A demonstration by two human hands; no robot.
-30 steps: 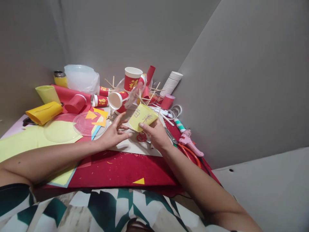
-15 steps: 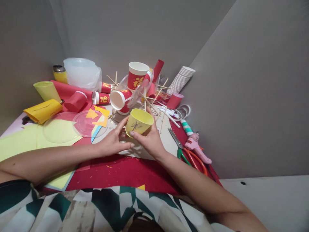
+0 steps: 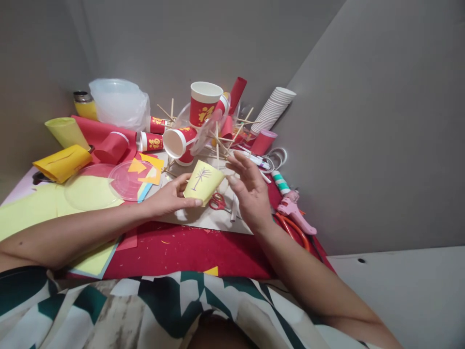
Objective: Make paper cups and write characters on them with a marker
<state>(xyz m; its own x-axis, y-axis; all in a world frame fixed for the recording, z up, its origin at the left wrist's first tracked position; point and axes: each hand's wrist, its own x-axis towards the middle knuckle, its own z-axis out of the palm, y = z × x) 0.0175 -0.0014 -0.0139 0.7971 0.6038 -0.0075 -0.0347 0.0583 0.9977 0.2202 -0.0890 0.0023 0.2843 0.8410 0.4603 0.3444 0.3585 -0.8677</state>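
Between the thumb and fingers of my left hand (image 3: 170, 196) is a yellow paper cup (image 3: 203, 183), tilted, with a dark tree-like drawing facing me. My right hand (image 3: 250, 191) is just right of the cup, fingers apart and holding nothing. Below the cup, small red-handled scissors (image 3: 217, 201) lie on a white board (image 3: 192, 219). A white pen-like stick (image 3: 233, 208) rests beside them, close to my right hand.
Red-and-white paper cups (image 3: 204, 109) and thin wooden sticks (image 3: 218, 140) crowd the back. A stack of white cups (image 3: 274, 110) leans on the wall. A pink glue gun (image 3: 296, 213) lies at right, yellow paper (image 3: 32, 208) and clear lids (image 3: 127, 182) at left.
My right hand has let go of the yellow paper cup and moved right, its fingers opening. The cup has turned, so more of the drawing shows, and now sits in my left hand alone.
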